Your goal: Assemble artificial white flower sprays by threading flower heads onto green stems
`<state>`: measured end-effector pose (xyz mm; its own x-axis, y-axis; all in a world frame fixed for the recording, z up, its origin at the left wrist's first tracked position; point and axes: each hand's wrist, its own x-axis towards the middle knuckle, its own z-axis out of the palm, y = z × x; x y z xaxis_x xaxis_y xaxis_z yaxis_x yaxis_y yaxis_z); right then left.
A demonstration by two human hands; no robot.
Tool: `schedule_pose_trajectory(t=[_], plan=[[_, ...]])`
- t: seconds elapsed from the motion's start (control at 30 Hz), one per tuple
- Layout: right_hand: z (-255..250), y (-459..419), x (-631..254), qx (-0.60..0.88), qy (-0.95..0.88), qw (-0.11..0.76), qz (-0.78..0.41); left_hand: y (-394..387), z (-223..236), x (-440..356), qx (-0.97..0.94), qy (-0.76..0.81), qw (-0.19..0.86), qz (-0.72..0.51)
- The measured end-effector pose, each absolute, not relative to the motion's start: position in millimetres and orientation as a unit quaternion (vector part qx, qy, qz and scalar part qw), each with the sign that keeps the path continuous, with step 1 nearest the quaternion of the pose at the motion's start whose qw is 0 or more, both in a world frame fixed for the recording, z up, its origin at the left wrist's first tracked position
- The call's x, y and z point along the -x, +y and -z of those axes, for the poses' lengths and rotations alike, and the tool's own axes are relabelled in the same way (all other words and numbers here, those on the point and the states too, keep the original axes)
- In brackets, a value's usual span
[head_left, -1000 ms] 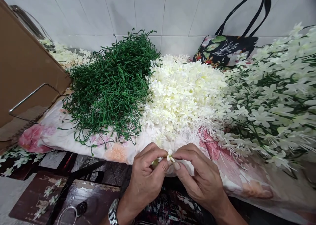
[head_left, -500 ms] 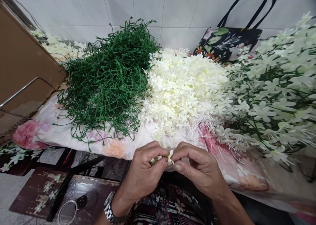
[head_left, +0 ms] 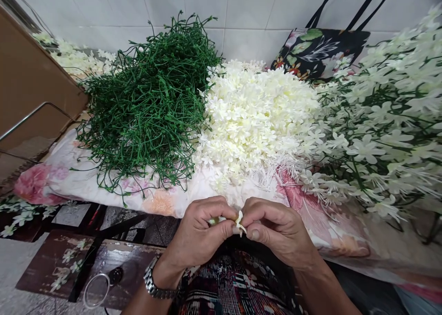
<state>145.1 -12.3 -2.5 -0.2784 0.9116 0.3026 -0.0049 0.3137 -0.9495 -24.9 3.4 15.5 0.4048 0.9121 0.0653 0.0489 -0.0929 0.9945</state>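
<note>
My left hand [head_left: 198, 234] and my right hand [head_left: 276, 232] meet at the bottom centre, fingertips pinched together on one small white artificial flower [head_left: 239, 221]. The left fingers also hide a bit of pale stem. Just beyond the hands lies a heap of loose white flower heads [head_left: 255, 121] on a floral cloth [head_left: 162, 200]. A tangle of bare green plastic stems [head_left: 148, 103] sits to its left. Assembled sprays of white flowers on green stems [head_left: 383, 121] fill the right side.
A brown cardboard box [head_left: 31, 84] with a metal wire frame [head_left: 31, 117] stands at left. A black floral tote bag [head_left: 321, 52] leans on the white tiled wall. A dark low stool with a metal ring [head_left: 95, 289] sits at lower left. A watch is on my left wrist.
The view has tilted a little, so the piles sit higher in the frame. My hands stay together on the flower, with the fingers shifting slightly as they work it.
</note>
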Motion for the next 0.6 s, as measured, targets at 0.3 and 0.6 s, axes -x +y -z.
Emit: schedule_pose_trajectory(t=[0.3,0.6], plan=[[6.5,-14.9,-144.6,0.350,-0.641,0.485,-0.481,5.6,-17.8,26.3,-0.637,0.363,0.561,-0.383],[9.9,-14.8,-143.1,0.329,-0.638,0.487,-0.497,7.4,-19.2,28.1,-0.630,0.348,0.590,-0.368]])
